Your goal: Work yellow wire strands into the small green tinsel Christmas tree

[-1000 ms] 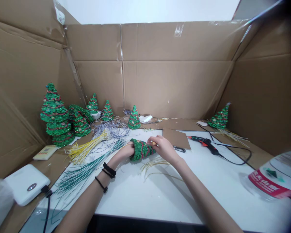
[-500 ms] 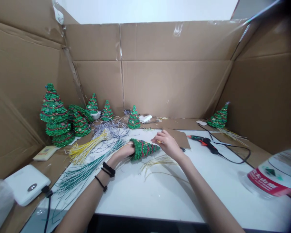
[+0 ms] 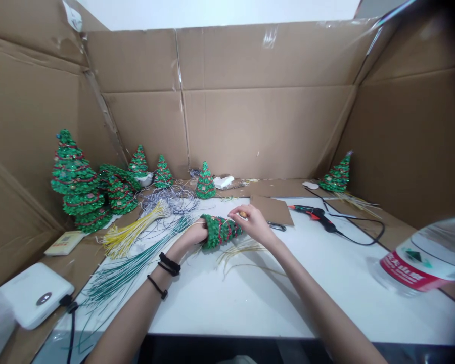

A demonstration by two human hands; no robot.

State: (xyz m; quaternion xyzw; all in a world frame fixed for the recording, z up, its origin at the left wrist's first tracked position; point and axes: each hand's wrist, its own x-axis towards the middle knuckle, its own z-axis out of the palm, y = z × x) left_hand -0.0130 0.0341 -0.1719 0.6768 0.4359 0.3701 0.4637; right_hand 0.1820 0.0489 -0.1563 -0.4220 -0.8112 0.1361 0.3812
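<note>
A small green tinsel Christmas tree (image 3: 217,233) with red garland lies on its side above the white table, its tip pointing right. My left hand (image 3: 196,233) reaches into its open base and holds it from there; the fingers are hidden inside. My right hand (image 3: 253,223) is closed in a pinch at the tree's upper right side, partly covering the tip. From its fingers shows the rounded orange-brown end of a small tool (image 3: 243,215), whose working end I cannot make out. Loose pale yellow wires (image 3: 235,251) lie just below the tree.
Bundles of yellow wires (image 3: 131,233) and green wires (image 3: 125,275) lie left, with tangled grey wire (image 3: 170,197) behind. A glue gun (image 3: 314,215), a cardboard piece (image 3: 275,210) and a black looped handle (image 3: 277,226) are right. A large bottle (image 3: 420,263) stands far right; finished trees (image 3: 79,177) stand at back left.
My right hand has moved left, closer against the tree, and the orange-brown tool end shows more plainly. My left hand still holds the tree by its base. The view has shifted slightly.
</note>
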